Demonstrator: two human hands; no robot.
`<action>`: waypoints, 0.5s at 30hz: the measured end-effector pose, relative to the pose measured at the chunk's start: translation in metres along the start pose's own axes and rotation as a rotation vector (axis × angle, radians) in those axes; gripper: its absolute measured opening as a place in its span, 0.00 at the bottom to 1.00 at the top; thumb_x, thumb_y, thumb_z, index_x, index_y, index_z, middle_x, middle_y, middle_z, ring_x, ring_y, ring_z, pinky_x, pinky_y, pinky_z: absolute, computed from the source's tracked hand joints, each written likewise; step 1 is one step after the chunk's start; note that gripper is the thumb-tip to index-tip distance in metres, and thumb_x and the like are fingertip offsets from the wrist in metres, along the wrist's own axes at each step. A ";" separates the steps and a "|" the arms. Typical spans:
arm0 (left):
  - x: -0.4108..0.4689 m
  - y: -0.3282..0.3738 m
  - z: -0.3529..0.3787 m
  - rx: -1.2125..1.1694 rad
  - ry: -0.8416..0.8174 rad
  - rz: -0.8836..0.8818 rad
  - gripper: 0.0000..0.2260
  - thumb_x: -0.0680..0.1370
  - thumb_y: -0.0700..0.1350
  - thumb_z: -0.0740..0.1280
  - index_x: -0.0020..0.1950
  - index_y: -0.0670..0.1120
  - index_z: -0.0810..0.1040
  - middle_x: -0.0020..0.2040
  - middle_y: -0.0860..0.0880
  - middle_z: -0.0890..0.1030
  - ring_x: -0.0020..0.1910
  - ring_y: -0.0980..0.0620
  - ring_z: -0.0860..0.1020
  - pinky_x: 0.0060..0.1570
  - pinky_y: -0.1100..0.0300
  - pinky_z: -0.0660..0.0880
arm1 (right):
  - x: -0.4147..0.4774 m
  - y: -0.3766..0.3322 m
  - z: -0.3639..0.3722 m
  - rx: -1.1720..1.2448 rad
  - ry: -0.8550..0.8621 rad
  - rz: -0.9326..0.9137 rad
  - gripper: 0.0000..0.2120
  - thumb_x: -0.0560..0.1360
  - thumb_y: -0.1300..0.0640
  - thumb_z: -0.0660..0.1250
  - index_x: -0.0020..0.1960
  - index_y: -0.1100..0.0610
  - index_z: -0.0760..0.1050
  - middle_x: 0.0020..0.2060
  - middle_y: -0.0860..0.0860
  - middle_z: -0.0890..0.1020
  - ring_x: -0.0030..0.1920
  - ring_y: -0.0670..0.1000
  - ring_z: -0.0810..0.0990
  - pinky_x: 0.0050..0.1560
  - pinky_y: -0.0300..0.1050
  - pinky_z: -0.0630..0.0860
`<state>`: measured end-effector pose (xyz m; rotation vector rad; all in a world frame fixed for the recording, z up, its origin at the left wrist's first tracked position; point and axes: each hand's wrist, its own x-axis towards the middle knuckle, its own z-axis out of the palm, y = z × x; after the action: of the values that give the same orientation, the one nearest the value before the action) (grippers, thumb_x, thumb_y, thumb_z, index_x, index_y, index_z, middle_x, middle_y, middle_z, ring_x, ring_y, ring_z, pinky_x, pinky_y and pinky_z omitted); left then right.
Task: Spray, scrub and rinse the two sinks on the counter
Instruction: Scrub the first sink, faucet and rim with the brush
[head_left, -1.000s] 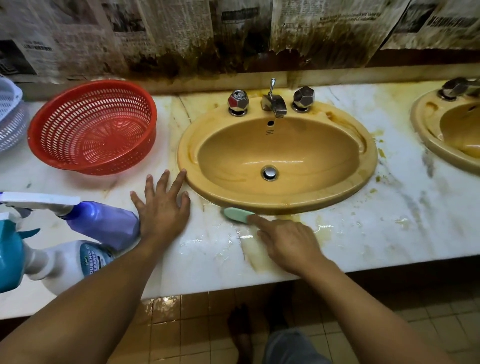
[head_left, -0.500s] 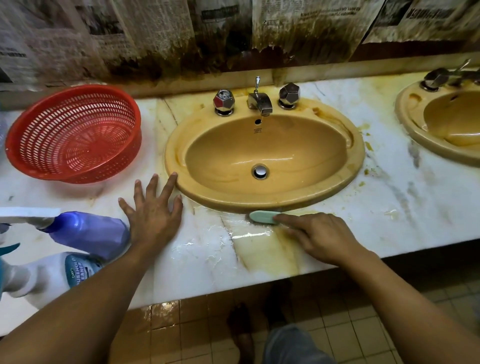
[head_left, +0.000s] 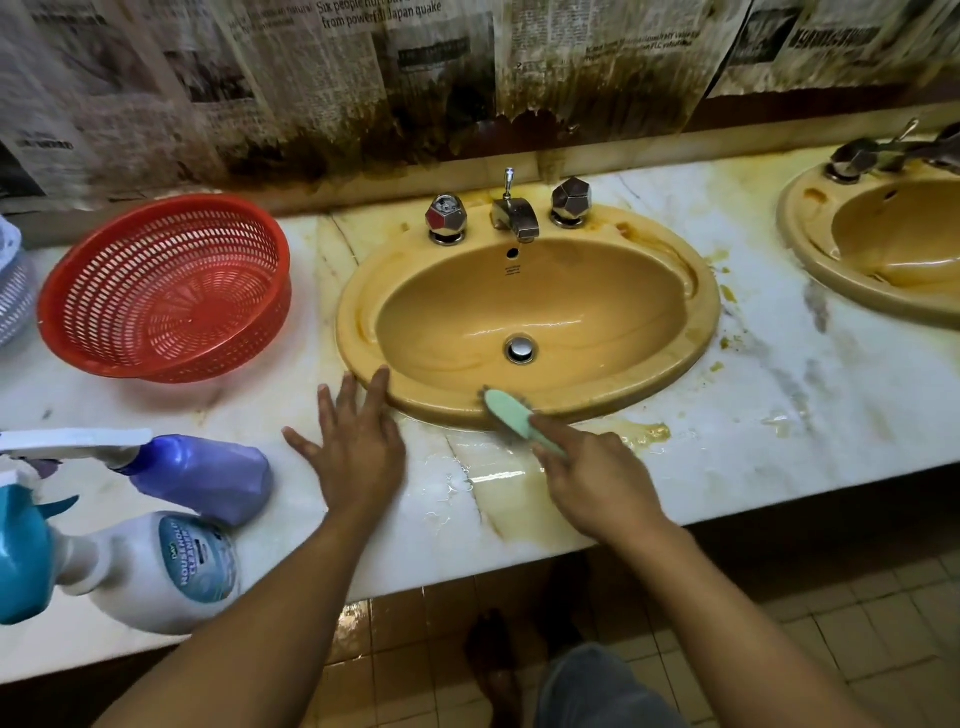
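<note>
Now right hand (head_left: 597, 483) gripping green brush (head_left: 511, 418), long axis slanting up-left, bristled tip touching near rim of middle sink (head_left: 696, 312). Left hand (head_left: 358, 447) lying flat, fingers spread, bracing on wet stained marble counter (head_left: 779, 415) just left of rim. Second sink (head_left: 810, 260) sitting far right, well apart, nearer right hand.

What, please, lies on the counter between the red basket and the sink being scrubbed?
Nothing: the head view shows only bare stained marble between the red basket and the sink.
</note>
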<state>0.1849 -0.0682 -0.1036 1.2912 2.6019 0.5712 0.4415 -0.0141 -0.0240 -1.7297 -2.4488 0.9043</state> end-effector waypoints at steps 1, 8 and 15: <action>-0.003 0.004 0.000 0.005 0.000 0.004 0.27 0.84 0.49 0.58 0.81 0.67 0.57 0.82 0.50 0.61 0.83 0.44 0.51 0.72 0.23 0.41 | 0.001 -0.010 0.004 0.001 0.003 0.017 0.20 0.84 0.44 0.58 0.76 0.36 0.68 0.57 0.56 0.84 0.59 0.61 0.79 0.53 0.53 0.75; -0.005 0.002 -0.001 0.053 -0.020 0.023 0.26 0.85 0.54 0.56 0.82 0.66 0.52 0.83 0.47 0.59 0.83 0.42 0.50 0.71 0.21 0.42 | -0.001 0.069 -0.037 0.171 0.270 0.418 0.17 0.83 0.47 0.61 0.71 0.38 0.75 0.58 0.58 0.84 0.59 0.65 0.78 0.57 0.56 0.76; -0.005 0.003 0.001 0.067 -0.013 0.028 0.26 0.85 0.55 0.54 0.82 0.66 0.51 0.83 0.46 0.59 0.83 0.42 0.50 0.71 0.21 0.42 | -0.013 -0.005 0.012 0.195 0.068 0.179 0.20 0.84 0.46 0.59 0.76 0.36 0.69 0.57 0.55 0.84 0.59 0.60 0.79 0.55 0.53 0.76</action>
<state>0.1907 -0.0703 -0.1033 1.3484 2.6169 0.4824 0.4384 -0.0315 -0.0280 -1.8968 -2.1112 1.0414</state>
